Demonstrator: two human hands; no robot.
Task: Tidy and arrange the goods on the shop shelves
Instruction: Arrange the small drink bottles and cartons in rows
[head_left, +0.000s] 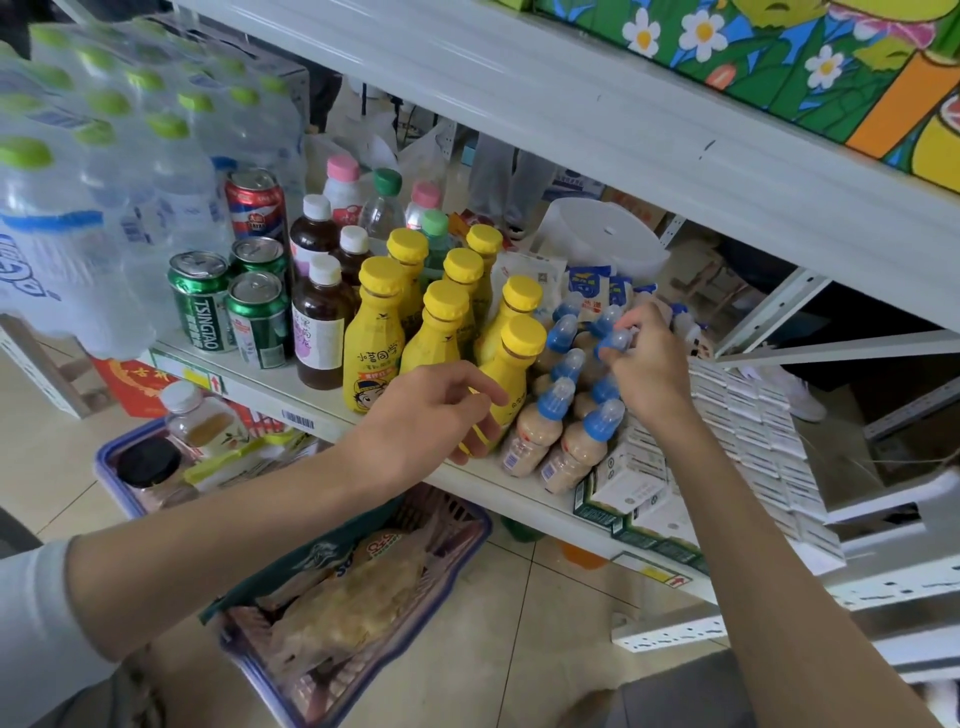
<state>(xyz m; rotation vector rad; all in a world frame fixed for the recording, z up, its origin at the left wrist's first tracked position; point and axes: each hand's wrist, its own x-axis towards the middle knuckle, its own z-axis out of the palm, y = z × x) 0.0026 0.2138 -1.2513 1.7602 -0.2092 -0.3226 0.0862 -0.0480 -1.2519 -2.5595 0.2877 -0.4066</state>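
Head view: my left hand (436, 410) grips the near yellow bottle (511, 364), my right hand (649, 364) pinches a blue cap (614, 342) beside it; a tug could topple the packed, leaning small bottles (540, 431) off the shelf (322, 410) edge.

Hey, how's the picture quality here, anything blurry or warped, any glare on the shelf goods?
Head view: the wide-angle lens bows the white shelf edges; the water-bottle pack at far left is smeared and soft; the centre is sharp, where the left hand grips a yellow bottle and the right hand pinches a blue-capped bottle; lighting is even, with small glints on the green cans.
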